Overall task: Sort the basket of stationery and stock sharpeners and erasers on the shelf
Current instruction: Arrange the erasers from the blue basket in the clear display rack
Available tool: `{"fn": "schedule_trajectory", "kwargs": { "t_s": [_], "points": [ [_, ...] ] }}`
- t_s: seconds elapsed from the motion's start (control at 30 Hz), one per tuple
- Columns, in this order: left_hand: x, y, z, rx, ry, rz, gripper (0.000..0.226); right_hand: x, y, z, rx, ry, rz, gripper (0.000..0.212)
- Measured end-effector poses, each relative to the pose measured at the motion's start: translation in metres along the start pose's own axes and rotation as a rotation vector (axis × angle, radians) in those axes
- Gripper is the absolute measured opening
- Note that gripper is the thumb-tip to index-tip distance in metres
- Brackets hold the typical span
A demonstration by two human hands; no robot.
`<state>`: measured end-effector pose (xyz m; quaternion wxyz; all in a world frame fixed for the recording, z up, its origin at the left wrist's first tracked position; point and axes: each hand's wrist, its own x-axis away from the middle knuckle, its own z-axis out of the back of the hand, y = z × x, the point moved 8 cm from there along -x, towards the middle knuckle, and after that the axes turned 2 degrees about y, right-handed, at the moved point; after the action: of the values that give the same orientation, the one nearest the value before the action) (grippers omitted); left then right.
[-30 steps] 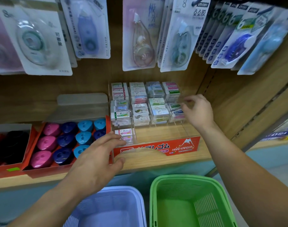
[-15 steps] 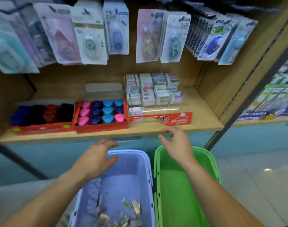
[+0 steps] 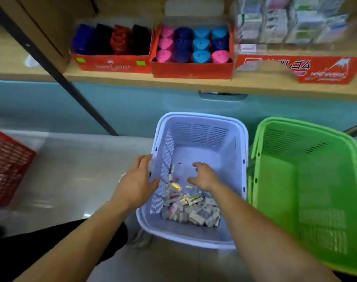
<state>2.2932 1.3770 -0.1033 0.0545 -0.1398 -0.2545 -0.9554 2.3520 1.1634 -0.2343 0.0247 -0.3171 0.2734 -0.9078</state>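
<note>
Erasers (image 3: 191, 208) in small packs lie in a heap at the near end of the pale blue basket (image 3: 202, 123) on the floor. The right hand (image 3: 205, 176) is inside the basket, just above the heap, its grip apart and holding nothing. The left hand (image 3: 137, 182) lies against the basket's left wall, grip apart too. A green basket (image 3: 295, 127) stands just beside it. Up on the shelf (image 3: 173, 82), pink and blue sharpeners (image 3: 193, 45) sit in a red box.

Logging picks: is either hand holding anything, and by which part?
Nothing is held. The right hand hovers open above the erasers; the left hand touches the lilac basket rim.
</note>
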Motion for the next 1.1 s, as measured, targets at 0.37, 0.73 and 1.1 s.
{"fn": "schedule_trajectory", "kwargs": {
  "t_s": [0.37,0.73,1.1],
  "points": [
    [-0.008,-0.024,-0.041,0.156,0.051,0.086,0.069,-0.081,-0.027,-0.092,-0.259,-0.118,0.112,0.091],
    [-0.014,-0.031,-0.046,0.161,0.052,0.106,0.065,-0.071,-0.001,-0.096,-0.087,-0.07,0.064,0.052],
    [-0.014,-0.028,-0.045,0.185,0.06,0.098,0.062,-0.047,-0.015,-0.114,-0.049,-0.329,0.085,0.084]
  ]
}}
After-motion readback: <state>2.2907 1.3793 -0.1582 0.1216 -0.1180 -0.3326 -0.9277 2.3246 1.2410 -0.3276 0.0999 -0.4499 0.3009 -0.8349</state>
